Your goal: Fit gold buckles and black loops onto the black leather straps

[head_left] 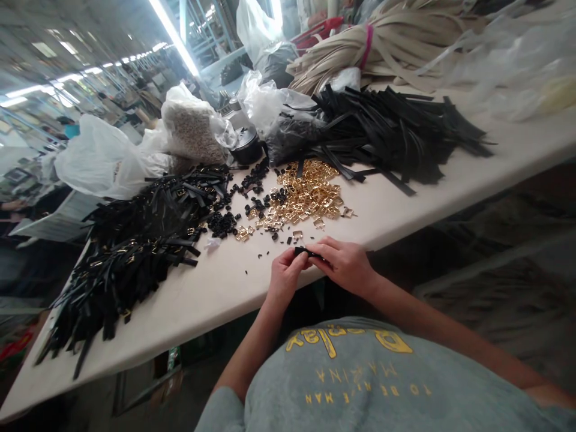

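Pinching a black strip (300, 251), the left hand (285, 271) and right hand (348, 264) seem to be working it, needing steady fingers next, gold buckles (312, 198) just beyond them.

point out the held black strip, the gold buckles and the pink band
Black strip (299, 249): head view, its exposed end
Gold buckles (311, 198): head view, middle of the pile
Pink band (368, 46): head view, its visible middle

L hand (287, 271), R hand (345, 264) grip blk strap (300, 251) nr gold buckles (312, 195).
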Available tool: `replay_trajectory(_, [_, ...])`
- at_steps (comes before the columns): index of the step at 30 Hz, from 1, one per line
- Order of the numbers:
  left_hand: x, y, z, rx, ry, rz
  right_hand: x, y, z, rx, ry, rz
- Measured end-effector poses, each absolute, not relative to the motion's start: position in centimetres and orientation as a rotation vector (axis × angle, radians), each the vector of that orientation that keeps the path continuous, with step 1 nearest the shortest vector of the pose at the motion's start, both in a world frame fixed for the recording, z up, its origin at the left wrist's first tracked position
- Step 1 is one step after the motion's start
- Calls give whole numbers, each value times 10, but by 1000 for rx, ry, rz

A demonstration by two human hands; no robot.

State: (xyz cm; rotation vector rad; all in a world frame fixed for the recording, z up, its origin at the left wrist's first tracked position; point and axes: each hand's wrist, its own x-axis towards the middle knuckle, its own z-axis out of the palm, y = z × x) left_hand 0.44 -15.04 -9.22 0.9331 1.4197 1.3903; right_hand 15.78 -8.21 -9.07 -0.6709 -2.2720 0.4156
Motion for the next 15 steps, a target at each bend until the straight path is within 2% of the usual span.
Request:
replay_trajectory(5, [-2,-151,-92,1137,1512,1292,155,-77,-97,-646,-2302,374])
replay_trajectory(9, [-20,-147,-66,1478,1702,1255,159,-64,-103,-665,-2256,385])
replay_trajectory(11, [-27,-149,-43,1519,1607,1344,162,-57,-105,-693,-2248,385])
replay_trajectory(15, [-27,-175,2,1594,1116,1393,164,-44,-111,-770,-2237,357])
